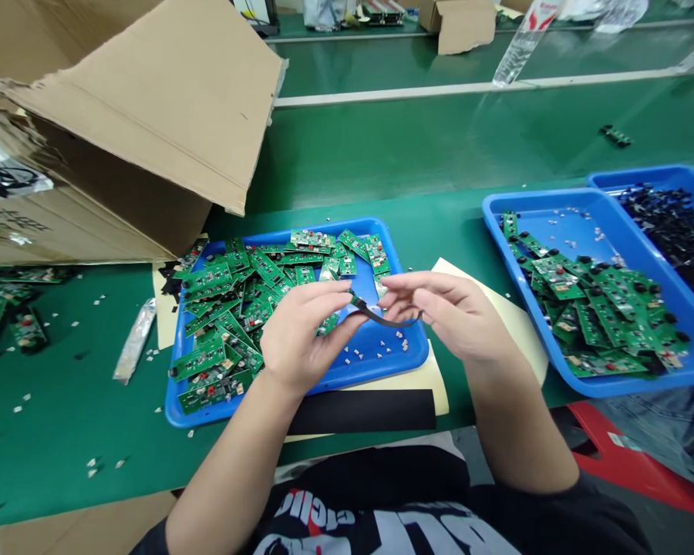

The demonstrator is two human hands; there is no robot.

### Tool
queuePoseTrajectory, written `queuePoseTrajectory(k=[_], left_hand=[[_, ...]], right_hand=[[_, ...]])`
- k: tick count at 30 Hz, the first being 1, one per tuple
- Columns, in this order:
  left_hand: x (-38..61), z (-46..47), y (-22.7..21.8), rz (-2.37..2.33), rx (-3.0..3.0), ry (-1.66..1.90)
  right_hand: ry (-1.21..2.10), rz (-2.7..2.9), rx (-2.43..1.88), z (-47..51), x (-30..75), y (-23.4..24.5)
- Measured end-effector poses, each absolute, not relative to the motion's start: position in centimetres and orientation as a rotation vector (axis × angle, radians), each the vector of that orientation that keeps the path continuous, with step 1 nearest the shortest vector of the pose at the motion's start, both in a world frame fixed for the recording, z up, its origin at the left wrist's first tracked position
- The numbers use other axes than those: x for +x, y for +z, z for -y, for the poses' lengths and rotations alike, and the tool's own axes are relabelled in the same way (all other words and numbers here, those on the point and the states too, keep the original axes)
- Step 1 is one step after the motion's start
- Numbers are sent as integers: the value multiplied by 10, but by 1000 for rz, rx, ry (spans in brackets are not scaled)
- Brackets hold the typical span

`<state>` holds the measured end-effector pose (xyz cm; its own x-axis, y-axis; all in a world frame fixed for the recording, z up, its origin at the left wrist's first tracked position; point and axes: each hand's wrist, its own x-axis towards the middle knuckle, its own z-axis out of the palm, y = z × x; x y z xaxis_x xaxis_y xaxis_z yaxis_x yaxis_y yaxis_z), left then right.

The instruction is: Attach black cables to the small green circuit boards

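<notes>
Both my hands are raised over the near right part of a blue tray (402, 370). My left hand (304, 331) pinches one end of a thin black strip (382, 317), where a small dark piece with a bit of green shows between the fingertips. The strip curves across to my right hand (456, 308), whose bent fingers close around its other end, partly hiding it. Beneath and left of my hands, green circuit boards (213, 277) lie heaped in the tray. Tiny white pieces (382, 351) are scattered on its bare floor.
A second blue tray (494, 220) at right holds boards with black round parts; a third tray (648, 176) holds black pieces. An open cardboard box (167, 92) leans in at left. A black sheet (370, 411) lies before the near tray. A plastic bottle (523, 46) lies at the back.
</notes>
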<state>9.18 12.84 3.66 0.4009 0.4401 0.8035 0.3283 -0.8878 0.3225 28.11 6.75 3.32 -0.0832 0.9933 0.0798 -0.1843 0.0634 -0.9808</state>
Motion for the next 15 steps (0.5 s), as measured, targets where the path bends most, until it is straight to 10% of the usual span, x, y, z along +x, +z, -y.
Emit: queuePoseTrajectory(k=[15], left_hand=[[90,-123,34,-732,2659,1525]], right_hand=[[1298,1012,-1112,-65,264,44]])
